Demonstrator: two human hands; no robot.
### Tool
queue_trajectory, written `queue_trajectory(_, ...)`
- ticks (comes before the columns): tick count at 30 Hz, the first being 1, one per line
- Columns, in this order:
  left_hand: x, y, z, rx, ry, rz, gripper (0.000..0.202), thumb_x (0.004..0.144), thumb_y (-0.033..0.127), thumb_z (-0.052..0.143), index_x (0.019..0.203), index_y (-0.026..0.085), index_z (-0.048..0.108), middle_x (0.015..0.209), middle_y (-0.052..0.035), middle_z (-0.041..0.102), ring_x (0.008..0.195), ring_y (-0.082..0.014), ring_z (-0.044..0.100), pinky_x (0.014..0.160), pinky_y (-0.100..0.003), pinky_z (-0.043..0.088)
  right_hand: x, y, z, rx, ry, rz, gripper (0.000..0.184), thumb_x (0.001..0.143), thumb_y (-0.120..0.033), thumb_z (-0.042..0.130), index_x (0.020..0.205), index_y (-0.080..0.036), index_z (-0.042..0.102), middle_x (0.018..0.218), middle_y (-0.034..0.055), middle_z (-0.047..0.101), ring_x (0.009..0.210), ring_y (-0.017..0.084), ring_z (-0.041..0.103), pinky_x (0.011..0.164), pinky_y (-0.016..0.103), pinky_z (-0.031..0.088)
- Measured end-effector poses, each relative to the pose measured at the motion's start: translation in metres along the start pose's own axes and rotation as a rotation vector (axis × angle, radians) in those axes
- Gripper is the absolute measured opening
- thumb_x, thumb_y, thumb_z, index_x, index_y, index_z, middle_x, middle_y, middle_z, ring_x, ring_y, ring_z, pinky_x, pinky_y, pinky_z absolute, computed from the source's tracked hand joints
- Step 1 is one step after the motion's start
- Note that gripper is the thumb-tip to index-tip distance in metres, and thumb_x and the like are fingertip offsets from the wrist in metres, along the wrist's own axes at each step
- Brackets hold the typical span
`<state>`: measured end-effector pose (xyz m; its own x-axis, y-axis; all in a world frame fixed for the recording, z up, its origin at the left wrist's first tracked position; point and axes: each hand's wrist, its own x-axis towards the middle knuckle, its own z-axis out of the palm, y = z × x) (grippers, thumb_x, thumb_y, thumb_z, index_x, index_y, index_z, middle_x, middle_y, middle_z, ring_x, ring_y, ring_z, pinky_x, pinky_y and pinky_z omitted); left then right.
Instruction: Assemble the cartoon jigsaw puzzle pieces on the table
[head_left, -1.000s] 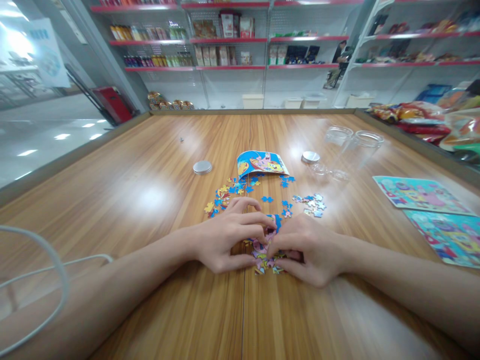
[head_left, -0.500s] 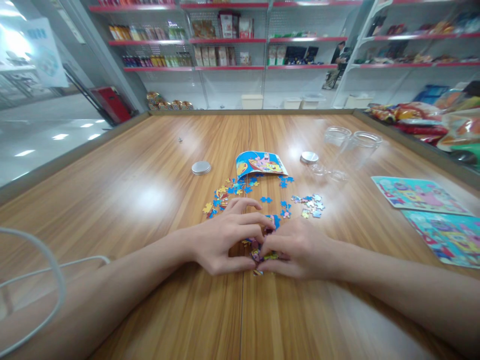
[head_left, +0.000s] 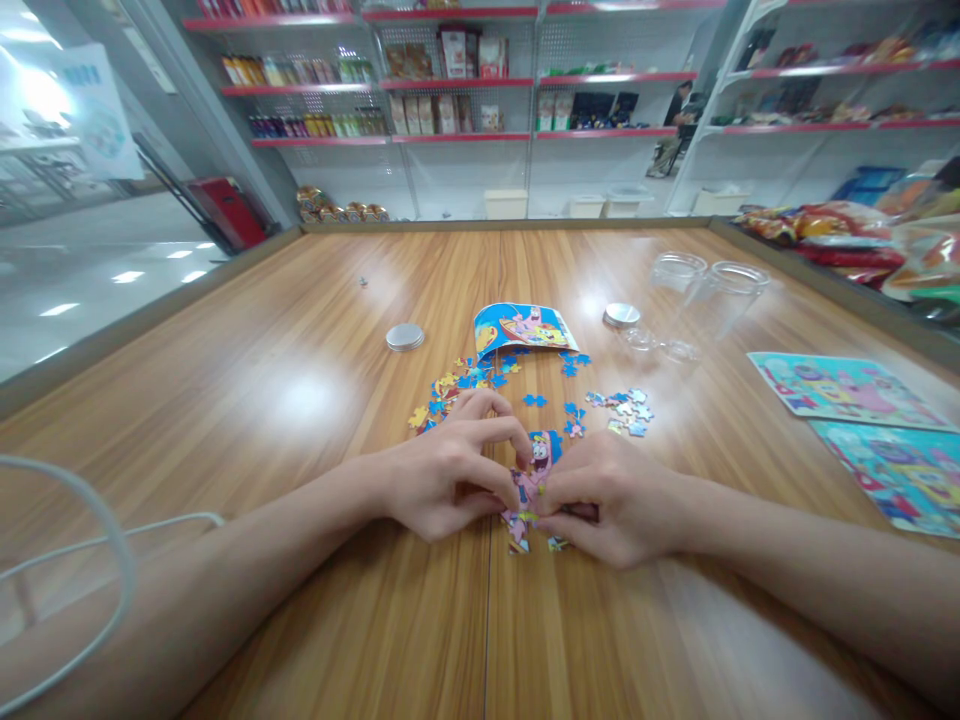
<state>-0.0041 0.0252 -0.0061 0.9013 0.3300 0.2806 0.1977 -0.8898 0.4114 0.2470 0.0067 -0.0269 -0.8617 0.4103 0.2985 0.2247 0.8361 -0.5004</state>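
On the wooden table between my hands lies a partly joined jigsaw puzzle (head_left: 543,452), showing a pink cartoon figure on blue. My left hand (head_left: 457,468) is curled at its left side, with fingertips and thumb against the joined pieces. At the right side, my right hand (head_left: 615,498) pinches the puzzle's edge; its fingers hide part of the pieces there. Loose blue and yellow jigsaw pieces (head_left: 444,386) are spread beyond my left hand. More loose pieces (head_left: 630,410) lie face up past my right hand. Behind them stands a curved picture sheet (head_left: 523,328) with the same cartoon figures.
Two clear jars (head_left: 724,300) lie toward the right, near a silver lid (head_left: 622,315). Another lid (head_left: 405,337) sits left of centre. Two picture cards (head_left: 855,388) rest at the right. A white cable (head_left: 112,560) loops over my left forearm. Shelves (head_left: 457,84) line the back.
My hands have drawn slightly apart, uncovering more of the joined puzzle with its pink figure. My left fingers have curled in more. The loose pieces stay in place.
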Motion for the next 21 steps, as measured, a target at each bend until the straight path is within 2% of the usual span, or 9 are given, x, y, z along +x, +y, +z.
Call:
queue_trajectory(3,-0.0015,-0.0015,-0.0017,-0.034,0.013,0.0,0.023,0.081,0.011,0.064,0.094,0.028,0.073,0.118,-0.0048,0.064,0.112,-0.0263,0.051,0.105,-0.049,0.038,0.0006,0.0002,-0.0004,0.024,0.005,-0.005,0.013,0.085,-0.014,0.059,0.087,-0.021,0.07,0.064,-0.0026,0.062,0.059,0.012,0.057,0.056,0.024,0.036)
queue_trajectory(7,-0.0027,-0.0041,-0.0037,-0.086,0.026,-0.032,0.025,0.081,0.018,0.066,0.106,0.023,0.067,0.118,-0.0079,0.063,0.112,-0.0269,0.053,0.105,-0.049,0.039,0.0008,0.001,-0.0003,0.033,0.006,-0.005,0.012,0.086,-0.016,0.061,0.088,-0.02,0.072,0.066,-0.0022,0.063,0.059,0.011,0.057,0.056,0.025,0.036)
queue_trajectory(11,-0.0031,-0.0073,-0.0043,-0.098,0.012,-0.037,0.019,0.083,0.028,0.069,0.099,0.02,0.064,0.117,-0.0093,0.062,0.112,-0.0276,0.051,0.105,-0.048,0.038,0.0003,0.001,-0.0002,0.039,0.024,-0.014,0.011,0.087,-0.018,0.061,0.086,-0.02,0.072,0.064,-0.0026,0.062,0.057,0.011,0.054,0.055,0.025,0.033)
queue_trajectory(17,-0.0042,-0.0092,-0.0027,-0.067,-0.011,-0.023,0.009,0.084,0.026,0.071,0.092,0.022,0.069,0.122,-0.0081,0.06,0.118,-0.0281,0.048,0.108,-0.049,0.036,0.0003,-0.0005,-0.0002,0.043,0.021,0.0,0.015,0.087,-0.017,0.061,0.093,-0.023,0.074,0.065,-0.0026,0.065,0.058,0.011,0.057,0.056,0.024,0.035)
queue_trajectory(21,-0.0045,-0.0083,-0.0032,-0.069,-0.028,-0.014,0.007,0.085,0.026,0.071,0.092,0.023,0.07,0.124,-0.0076,0.06,0.119,-0.0282,0.048,0.108,-0.049,0.036,0.0012,-0.0015,-0.0014,0.036,0.017,-0.002,0.015,0.086,-0.016,0.061,0.09,-0.021,0.074,0.062,-0.0022,0.063,0.056,0.011,0.056,0.056,0.024,0.035)
